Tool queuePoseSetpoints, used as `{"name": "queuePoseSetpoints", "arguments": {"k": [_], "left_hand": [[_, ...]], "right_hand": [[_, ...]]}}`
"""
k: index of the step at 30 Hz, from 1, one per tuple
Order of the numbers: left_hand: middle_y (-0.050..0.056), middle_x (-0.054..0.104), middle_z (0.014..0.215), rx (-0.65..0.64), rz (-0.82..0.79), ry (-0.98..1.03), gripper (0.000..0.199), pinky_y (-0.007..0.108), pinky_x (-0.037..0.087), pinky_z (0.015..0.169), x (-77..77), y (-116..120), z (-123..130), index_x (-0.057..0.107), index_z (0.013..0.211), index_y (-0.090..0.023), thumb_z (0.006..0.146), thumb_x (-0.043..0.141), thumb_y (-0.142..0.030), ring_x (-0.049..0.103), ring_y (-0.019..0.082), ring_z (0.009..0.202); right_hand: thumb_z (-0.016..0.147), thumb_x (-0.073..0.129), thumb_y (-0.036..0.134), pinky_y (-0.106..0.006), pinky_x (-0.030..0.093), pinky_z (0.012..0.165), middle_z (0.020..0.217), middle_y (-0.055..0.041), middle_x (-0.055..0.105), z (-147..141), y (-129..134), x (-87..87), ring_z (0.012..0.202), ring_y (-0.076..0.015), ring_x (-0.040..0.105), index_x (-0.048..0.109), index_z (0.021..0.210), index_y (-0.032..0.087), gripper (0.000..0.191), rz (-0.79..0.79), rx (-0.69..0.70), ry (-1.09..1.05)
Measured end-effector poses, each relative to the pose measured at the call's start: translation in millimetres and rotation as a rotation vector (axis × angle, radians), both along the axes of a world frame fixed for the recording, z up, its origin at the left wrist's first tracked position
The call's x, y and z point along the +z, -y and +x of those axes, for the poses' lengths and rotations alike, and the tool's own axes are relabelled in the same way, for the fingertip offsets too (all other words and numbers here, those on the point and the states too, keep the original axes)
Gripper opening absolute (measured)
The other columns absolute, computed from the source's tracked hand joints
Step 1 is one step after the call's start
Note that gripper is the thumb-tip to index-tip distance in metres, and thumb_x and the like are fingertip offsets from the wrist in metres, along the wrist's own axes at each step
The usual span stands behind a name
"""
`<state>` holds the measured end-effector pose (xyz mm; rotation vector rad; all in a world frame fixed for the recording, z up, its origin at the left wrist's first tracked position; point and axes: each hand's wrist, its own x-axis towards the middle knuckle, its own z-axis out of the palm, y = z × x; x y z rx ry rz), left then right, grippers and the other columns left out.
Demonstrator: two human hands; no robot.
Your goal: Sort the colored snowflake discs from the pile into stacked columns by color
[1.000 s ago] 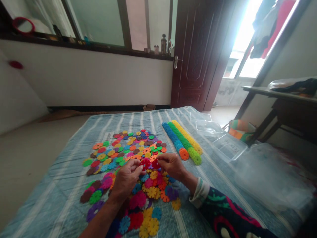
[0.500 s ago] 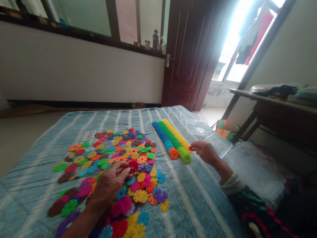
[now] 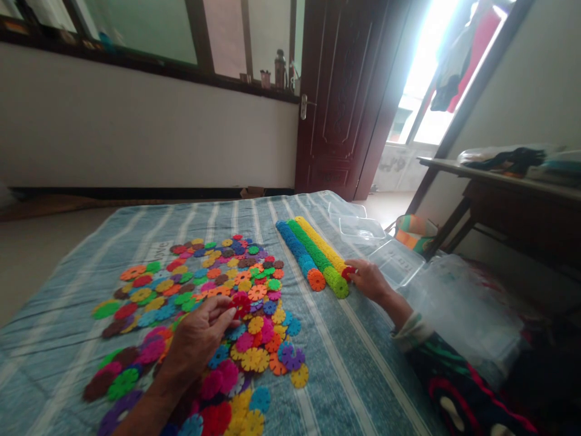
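Note:
My left hand (image 3: 206, 324) pinches a red notched disc (image 3: 240, 304) above a spread of mixed coloured discs (image 3: 254, 360). At the near end of the yellow row (image 3: 320, 242), my right hand (image 3: 370, 280) holds another red disc (image 3: 348, 273) between thumb and fingers, against or very close to the row's end. Beside it lies a green row (image 3: 313, 251) ending in lime discs. Left of that is a blue row (image 3: 294, 247) with an orange disc (image 3: 316, 280) at its near end. All three rows lie side by side on the striped cloth (image 3: 336, 387).
Clear plastic boxes (image 3: 362, 230) and a lid (image 3: 397, 262) sit right of the rows, with clear plastic bags (image 3: 463, 315) nearer me. A desk (image 3: 494, 178) stands at the right. Beyond the cloth are a wall and a dark red door (image 3: 340, 97).
My right hand has moved slightly left and brought its red disc to the yellow row's near end. My left hand keeps its red disc. The view has shifted slightly.

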<state>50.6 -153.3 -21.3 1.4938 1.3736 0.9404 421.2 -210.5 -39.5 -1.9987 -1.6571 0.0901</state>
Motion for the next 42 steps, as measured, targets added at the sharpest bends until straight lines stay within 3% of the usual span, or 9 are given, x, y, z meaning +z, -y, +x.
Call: {"name": "queuePoseSetpoints", "arguments": {"k": [5, 14, 22, 31, 42], "left_hand": [[0.002, 0.073, 0.07, 0.003, -0.012, -0.01, 0.037, 0.026, 0.051, 0.044, -0.8, -0.6, -0.4, 0.06, 0.079, -0.023, 0.053, 0.068, -0.047, 0.073, 0.026, 0.063], [0.001, 0.074, 0.074, -0.024, -0.001, 0.014, 0.038, 0.029, 0.058, 0.062, -14.6, -8.5, -6.6, 0.06, 0.082, -0.023, 0.054, 0.07, -0.047, 0.073, 0.024, 0.065], [0.001, 0.072, 0.067, -0.023, 0.002, 0.001, 0.045, 0.027, 0.056, 0.059, -9.3, -6.3, -3.7, 0.06, 0.08, -0.022, 0.051, 0.072, -0.054, 0.073, 0.025, 0.065], [0.0, 0.072, 0.067, -0.041, 0.042, -0.017, 0.046, 0.027, 0.056, 0.058, -12.3, -6.9, -6.1, 0.061, 0.08, -0.022, 0.053, 0.072, -0.057, 0.073, 0.024, 0.064], [0.001, 0.073, 0.067, -0.051, 0.071, 0.005, 0.047, 0.027, 0.058, 0.057, -9.1, -5.4, -4.6, 0.062, 0.077, -0.021, 0.053, 0.074, -0.06, 0.073, 0.024, 0.061]], "right_hand": [[0.074, 0.062, 0.011, -0.029, 0.05, 0.079, 0.102, -0.0043, 0.072, 1.2, 0.3, -4.6, 0.08, -0.0169, 0.066, 0.068, 0.114, 0.022, 0.043, -0.005, -0.055, -0.03], [0.068, 0.064, 0.01, -0.027, 0.047, 0.075, 0.091, -0.0033, 0.071, -5.7, 4.0, 3.1, 0.074, -0.0159, 0.063, 0.072, 0.104, 0.02, 0.038, -0.024, -0.042, -0.046], [0.074, 0.058, 0.01, -0.028, 0.047, 0.077, 0.095, -0.0058, 0.073, -14.0, 0.7, 3.9, 0.078, -0.0178, 0.065, 0.068, 0.114, 0.017, 0.041, 0.012, -0.053, -0.074], [0.072, 0.061, 0.014, -0.029, 0.05, 0.077, 0.098, -0.0003, 0.073, -3.9, -5.1, -10.3, 0.077, -0.017, 0.067, 0.068, 0.112, 0.026, 0.042, 0.019, -0.062, -0.09], [0.071, 0.062, 0.013, -0.028, 0.05, 0.076, 0.093, -0.0021, 0.073, -6.2, -2.6, -8.1, 0.077, -0.0173, 0.066, 0.07, 0.106, 0.021, 0.038, 0.025, -0.047, -0.103]]}}
